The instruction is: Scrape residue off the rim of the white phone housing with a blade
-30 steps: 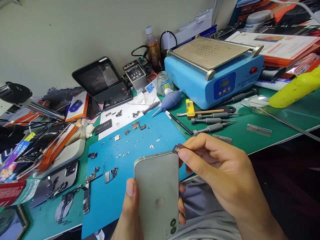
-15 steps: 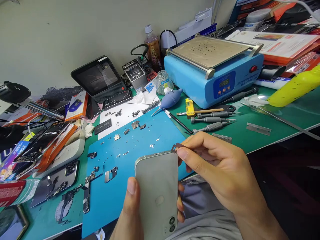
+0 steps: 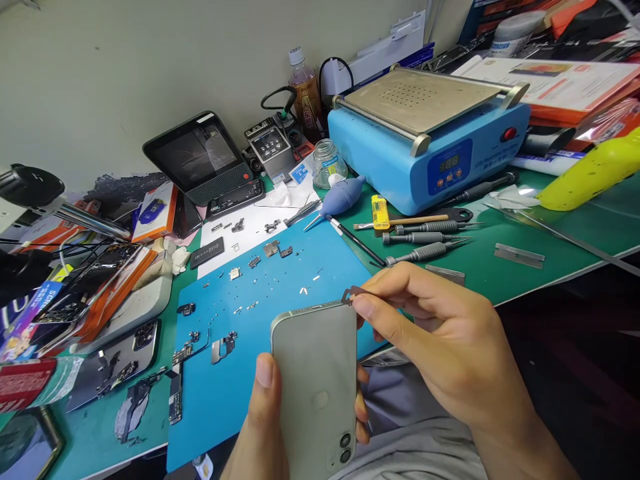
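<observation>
My left hand point(image 3: 263, 420) grips a pale green phone point(image 3: 316, 380), back side up, camera lenses toward me, thumb on its left edge and fingertips on the right edge. My right hand point(image 3: 440, 333) pinches a small dark metal tool point(image 3: 350, 294) at the phone's top right corner. Both hands are held above the near edge of a blue work mat point(image 3: 260, 313), over my lap. The phone's front side is hidden.
Small screws and phone parts point(image 3: 250, 280) lie scattered on the mat. Behind stand a blue heating plate machine point(image 3: 430, 133), a glass jar point(image 3: 325, 163), a blue air blower point(image 3: 345, 195), screwdrivers point(image 3: 425, 240) and a razor blade point(image 3: 519, 252). Opened phones point(image 3: 110, 367) and boxes crowd the left.
</observation>
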`<act>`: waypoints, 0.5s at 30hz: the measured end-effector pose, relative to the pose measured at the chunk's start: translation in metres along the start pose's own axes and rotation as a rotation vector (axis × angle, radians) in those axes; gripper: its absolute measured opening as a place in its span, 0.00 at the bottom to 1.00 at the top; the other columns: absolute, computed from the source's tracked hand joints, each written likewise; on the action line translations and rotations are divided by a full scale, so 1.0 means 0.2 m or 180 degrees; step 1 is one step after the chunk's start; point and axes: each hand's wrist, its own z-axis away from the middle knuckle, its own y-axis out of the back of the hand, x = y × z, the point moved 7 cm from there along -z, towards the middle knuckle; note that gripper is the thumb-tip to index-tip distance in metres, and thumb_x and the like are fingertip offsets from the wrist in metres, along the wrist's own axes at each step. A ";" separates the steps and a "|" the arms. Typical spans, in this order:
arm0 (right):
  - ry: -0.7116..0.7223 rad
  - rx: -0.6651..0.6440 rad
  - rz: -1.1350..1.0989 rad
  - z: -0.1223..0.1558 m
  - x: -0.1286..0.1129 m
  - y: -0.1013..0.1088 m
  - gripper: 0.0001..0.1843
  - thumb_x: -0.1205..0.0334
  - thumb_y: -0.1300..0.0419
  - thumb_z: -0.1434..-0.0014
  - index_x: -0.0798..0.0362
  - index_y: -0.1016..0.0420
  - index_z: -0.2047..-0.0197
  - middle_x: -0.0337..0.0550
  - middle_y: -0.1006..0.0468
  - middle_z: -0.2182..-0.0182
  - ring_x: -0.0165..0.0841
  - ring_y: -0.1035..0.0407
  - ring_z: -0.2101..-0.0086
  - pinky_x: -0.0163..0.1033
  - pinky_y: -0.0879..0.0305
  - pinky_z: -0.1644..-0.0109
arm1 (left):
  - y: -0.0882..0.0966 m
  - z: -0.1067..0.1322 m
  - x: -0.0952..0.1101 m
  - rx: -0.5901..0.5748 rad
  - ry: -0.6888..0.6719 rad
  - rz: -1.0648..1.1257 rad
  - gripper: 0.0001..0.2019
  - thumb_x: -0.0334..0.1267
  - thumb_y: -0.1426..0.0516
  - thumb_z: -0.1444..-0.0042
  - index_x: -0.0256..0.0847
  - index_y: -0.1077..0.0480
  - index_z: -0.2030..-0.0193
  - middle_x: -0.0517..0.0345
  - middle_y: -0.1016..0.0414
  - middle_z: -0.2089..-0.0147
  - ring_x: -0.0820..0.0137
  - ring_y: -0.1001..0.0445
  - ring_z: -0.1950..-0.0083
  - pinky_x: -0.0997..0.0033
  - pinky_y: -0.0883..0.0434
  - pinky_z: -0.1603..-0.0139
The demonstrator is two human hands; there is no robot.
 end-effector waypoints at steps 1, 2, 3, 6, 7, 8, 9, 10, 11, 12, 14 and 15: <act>-0.0001 -0.0011 0.0015 0.00 0.00 0.00 0.08 0.57 0.28 0.27 0.42 0.15 0.62 0.27 0.15 0.66 0.21 0.20 0.64 0.18 0.27 0.57 | 0.00 0.00 0.00 -0.0007 0.0012 0.0005 0.44 0.79 0.36 0.41 0.37 0.13 0.41 0.43 0.12 0.54 0.53 0.12 0.55 0.58 0.18 0.49; 0.0000 -0.0022 0.0021 0.00 0.00 0.00 0.08 0.57 0.28 0.27 0.43 0.15 0.62 0.27 0.14 0.66 0.21 0.20 0.64 0.18 0.27 0.57 | 0.00 0.00 0.00 -0.0013 0.0020 0.0016 0.45 0.79 0.35 0.41 0.36 0.14 0.40 0.43 0.12 0.54 0.53 0.12 0.56 0.58 0.18 0.49; -0.0005 -0.0036 0.0023 0.00 0.00 0.00 0.09 0.57 0.28 0.27 0.43 0.15 0.62 0.27 0.14 0.66 0.21 0.20 0.64 0.18 0.27 0.58 | 0.00 0.00 0.00 -0.0018 0.0023 0.0029 0.45 0.78 0.34 0.41 0.37 0.14 0.38 0.44 0.12 0.54 0.54 0.12 0.56 0.59 0.18 0.50; -0.0010 -0.0056 0.0007 0.00 0.00 0.00 0.08 0.57 0.28 0.27 0.43 0.14 0.62 0.28 0.15 0.66 0.21 0.21 0.65 0.19 0.27 0.60 | -0.01 0.00 0.01 -0.0017 0.0011 0.0064 0.44 0.77 0.33 0.41 0.36 0.15 0.38 0.45 0.12 0.55 0.57 0.12 0.57 0.62 0.18 0.50; -0.0009 -0.0057 -0.0004 0.00 -0.01 0.00 0.08 0.57 0.28 0.27 0.43 0.14 0.62 0.28 0.15 0.66 0.21 0.21 0.66 0.19 0.27 0.61 | -0.01 -0.01 0.01 -0.0017 0.0005 0.0076 0.43 0.76 0.33 0.41 0.36 0.14 0.39 0.45 0.12 0.55 0.57 0.12 0.57 0.62 0.18 0.51; -0.0013 -0.0056 -0.0015 0.00 0.00 0.00 0.08 0.57 0.28 0.27 0.43 0.14 0.62 0.28 0.15 0.66 0.21 0.21 0.66 0.19 0.27 0.62 | -0.02 -0.01 0.01 -0.0018 -0.0001 0.0088 0.43 0.76 0.32 0.41 0.36 0.14 0.40 0.45 0.11 0.56 0.57 0.12 0.58 0.63 0.18 0.52; -0.0015 -0.0057 -0.0023 0.00 0.00 0.00 0.08 0.57 0.28 0.27 0.43 0.14 0.62 0.28 0.15 0.66 0.21 0.21 0.66 0.19 0.28 0.62 | -0.02 -0.01 0.02 -0.0018 -0.0010 0.0102 0.42 0.75 0.32 0.41 0.35 0.13 0.42 0.45 0.11 0.55 0.57 0.12 0.58 0.63 0.18 0.53; -0.0014 -0.0062 -0.0029 -0.01 0.00 0.00 0.07 0.57 0.27 0.28 0.43 0.13 0.61 0.29 0.15 0.66 0.21 0.22 0.66 0.20 0.28 0.62 | -0.02 -0.01 0.02 -0.0015 -0.0023 0.0121 0.41 0.75 0.32 0.41 0.36 0.13 0.43 0.46 0.11 0.55 0.57 0.12 0.59 0.63 0.18 0.53; -0.0013 -0.0069 -0.0029 -0.01 0.00 0.00 0.07 0.57 0.27 0.28 0.43 0.13 0.61 0.29 0.15 0.67 0.22 0.22 0.67 0.20 0.28 0.63 | -0.02 -0.01 0.02 -0.0009 -0.0036 0.0144 0.40 0.75 0.31 0.42 0.36 0.13 0.44 0.46 0.11 0.54 0.58 0.12 0.59 0.64 0.18 0.53; -0.0011 -0.0069 -0.0029 -0.01 0.01 0.00 0.07 0.57 0.27 0.28 0.43 0.13 0.61 0.30 0.15 0.67 0.22 0.22 0.67 0.20 0.28 0.64 | -0.02 -0.01 0.02 0.0003 -0.0047 0.0167 0.38 0.74 0.31 0.41 0.37 0.13 0.45 0.47 0.11 0.53 0.58 0.12 0.59 0.65 0.18 0.53; -0.0031 -0.0074 -0.0024 -0.01 0.01 0.00 0.07 0.56 0.27 0.28 0.44 0.12 0.61 0.31 0.16 0.67 0.23 0.23 0.68 0.22 0.28 0.65 | -0.02 -0.01 0.02 0.0034 -0.0069 0.0220 0.36 0.73 0.31 0.40 0.40 0.13 0.45 0.48 0.11 0.51 0.59 0.11 0.58 0.66 0.18 0.52; -0.0050 -0.0078 -0.0018 -0.01 0.02 0.00 0.08 0.55 0.27 0.28 0.45 0.12 0.61 0.32 0.16 0.68 0.24 0.24 0.68 0.23 0.27 0.66 | -0.01 -0.01 0.02 0.0049 -0.0079 0.0247 0.36 0.73 0.31 0.41 0.40 0.13 0.45 0.48 0.11 0.51 0.59 0.11 0.58 0.65 0.18 0.52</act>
